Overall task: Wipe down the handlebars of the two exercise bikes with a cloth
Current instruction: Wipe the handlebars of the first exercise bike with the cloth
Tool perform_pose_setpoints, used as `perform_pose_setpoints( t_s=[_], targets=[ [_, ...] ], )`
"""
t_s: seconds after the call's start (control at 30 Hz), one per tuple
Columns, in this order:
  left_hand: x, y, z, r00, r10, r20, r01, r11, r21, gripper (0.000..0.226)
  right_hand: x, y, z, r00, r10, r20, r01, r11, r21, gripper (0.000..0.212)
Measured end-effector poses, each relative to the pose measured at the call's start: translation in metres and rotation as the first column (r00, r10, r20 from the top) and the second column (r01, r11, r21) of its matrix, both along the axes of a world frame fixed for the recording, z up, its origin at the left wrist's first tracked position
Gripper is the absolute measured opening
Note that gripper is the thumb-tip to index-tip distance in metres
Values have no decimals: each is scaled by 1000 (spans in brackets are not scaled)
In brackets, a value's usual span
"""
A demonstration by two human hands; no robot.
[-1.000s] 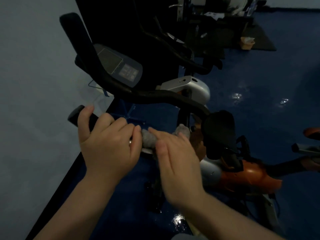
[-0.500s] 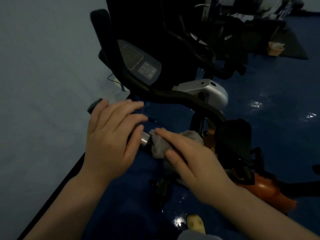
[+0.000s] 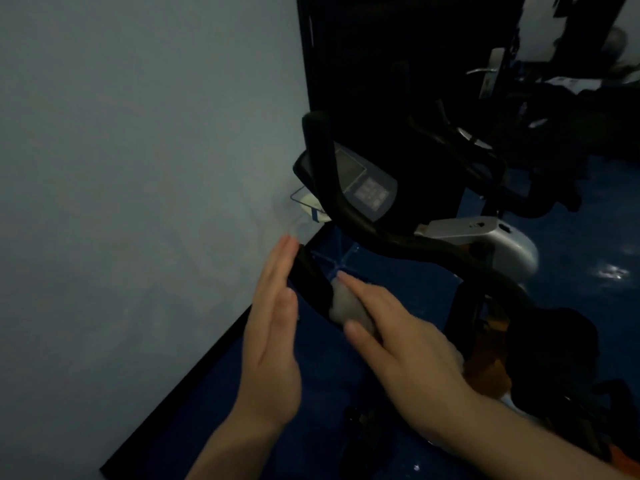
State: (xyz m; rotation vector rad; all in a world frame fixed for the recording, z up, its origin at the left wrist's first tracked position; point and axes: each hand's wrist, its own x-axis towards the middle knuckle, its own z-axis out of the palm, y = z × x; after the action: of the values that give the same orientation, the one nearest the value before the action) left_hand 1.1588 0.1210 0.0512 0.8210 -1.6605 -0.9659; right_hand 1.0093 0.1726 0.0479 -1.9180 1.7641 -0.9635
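Note:
The near exercise bike's black handlebar (image 3: 349, 216) curves from upper centre down to its left grip (image 3: 310, 277) in the middle of the head view. A grey cloth (image 3: 346, 304) lies wrapped on that grip. My right hand (image 3: 398, 337) presses the cloth against the grip, fingers stretched over it. My left hand (image 3: 273, 327) stands flat and open just left of the grip, fingers straight, holding nothing. The bike's console (image 3: 367, 187) sits behind the bar. A second bike's handlebar (image 3: 485, 157) shows dimly farther back on the right.
A pale wall (image 3: 138, 168) runs close along the left, with a black skirting at the blue floor (image 3: 571, 258). A silver flywheel housing (image 3: 502, 244) and orange frame parts (image 3: 488, 372) lie to the right. Dark equipment fills the back.
My left hand let go of the grip and opened flat beside it. My right hand slid the cloth along the grip toward its end. The view swung left toward the wall.

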Motion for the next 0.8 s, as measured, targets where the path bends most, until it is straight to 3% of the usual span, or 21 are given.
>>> perform_pose_setpoints(
  t_s=[0.07,0.13,0.23,0.33,0.47,0.53,0.6,0.7,0.8],
  targets=[
    [-3,4,-1,1000,-18,-8,19,999,32,49,11,-28,11,977,-23,212,3,996,94,39],
    [-6,5,-3,999,-27,-25,28,999,43,54,26,-44,23,950,-9,312,-1,999,32,40],
    [-4,4,-5,998,-53,-31,55,997,59,60,33,-25,18,987,71,146,-48,987,-155,44],
    [1,1,-4,998,-61,0,61,998,18,57,17,-4,8,999,11,-35,-16,990,-137,45],
    [1,-1,-1,998,-14,55,15,1000,-25,50,33,-35,21,981,-149,126,149,989,15,36],
    [2,-2,0,999,-12,51,14,999,-30,48,55,-43,25,961,-238,143,252,964,-87,34],
    [4,-6,1,998,-21,57,24,998,-53,45,62,-29,19,974,-223,29,224,957,-186,43],
    [9,-14,4,990,15,141,6,988,-152,43,31,3,-2,959,-203,-199,166,969,-185,49],
    [2,-20,15,939,70,338,76,913,-400,39,-14,15,-15,967,-201,-154,188,978,-95,47]
  ],
)
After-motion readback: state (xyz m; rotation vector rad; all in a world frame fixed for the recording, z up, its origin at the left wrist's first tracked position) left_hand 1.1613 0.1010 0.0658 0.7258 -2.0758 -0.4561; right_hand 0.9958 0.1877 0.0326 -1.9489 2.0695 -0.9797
